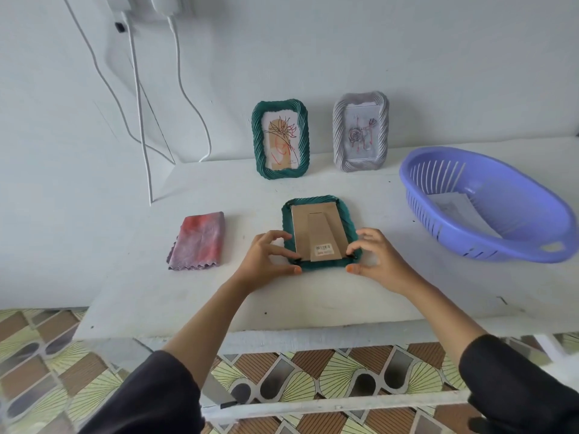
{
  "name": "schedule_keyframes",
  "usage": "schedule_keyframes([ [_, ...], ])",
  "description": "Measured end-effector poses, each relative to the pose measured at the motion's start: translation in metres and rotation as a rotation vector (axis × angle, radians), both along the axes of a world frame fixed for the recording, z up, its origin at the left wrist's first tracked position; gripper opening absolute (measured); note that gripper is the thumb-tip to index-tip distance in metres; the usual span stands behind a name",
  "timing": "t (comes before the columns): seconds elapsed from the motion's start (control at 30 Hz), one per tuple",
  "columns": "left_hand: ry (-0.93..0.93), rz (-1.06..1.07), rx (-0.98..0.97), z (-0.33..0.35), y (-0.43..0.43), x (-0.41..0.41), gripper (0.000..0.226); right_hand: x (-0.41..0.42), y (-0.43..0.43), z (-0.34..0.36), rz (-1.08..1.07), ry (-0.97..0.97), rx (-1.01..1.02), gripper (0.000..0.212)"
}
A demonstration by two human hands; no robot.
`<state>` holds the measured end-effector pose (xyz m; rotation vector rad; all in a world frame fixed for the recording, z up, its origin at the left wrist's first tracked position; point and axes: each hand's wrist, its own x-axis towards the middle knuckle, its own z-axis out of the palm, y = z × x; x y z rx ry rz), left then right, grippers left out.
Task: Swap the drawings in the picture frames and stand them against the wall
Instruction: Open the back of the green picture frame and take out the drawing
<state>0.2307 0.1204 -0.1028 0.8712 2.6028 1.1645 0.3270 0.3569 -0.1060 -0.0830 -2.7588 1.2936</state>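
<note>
Leftmost, a folded cloth lies left of the face-down frame (cardboard back up). The left hand pinches that frame's near left corner and the right hand its near right corner. Behind it, a green frame and a grey frame lean on the wall; a basket sits to its right.

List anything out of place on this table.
One green wavy-edged picture frame lies face down, cardboard back up, gripped at its lower corners by the left hand and right hand, not standing. A loose paper sheet lies in the purple plastic basket.
</note>
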Motion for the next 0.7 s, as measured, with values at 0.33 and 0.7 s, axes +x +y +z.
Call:
schedule_keyframes([
  [0.33,-0.029,-0.088,-0.014,0.001,0.001,-0.002,0.016,-0.002,0.001,-0.007,0.014,0.016,0.018,0.029],
  [0.7,-0.237,0.332,0.16,0.015,0.024,-0.016,0.021,-0.025,0.014,0.018,-0.091,0.003,-0.097,0.018],
])
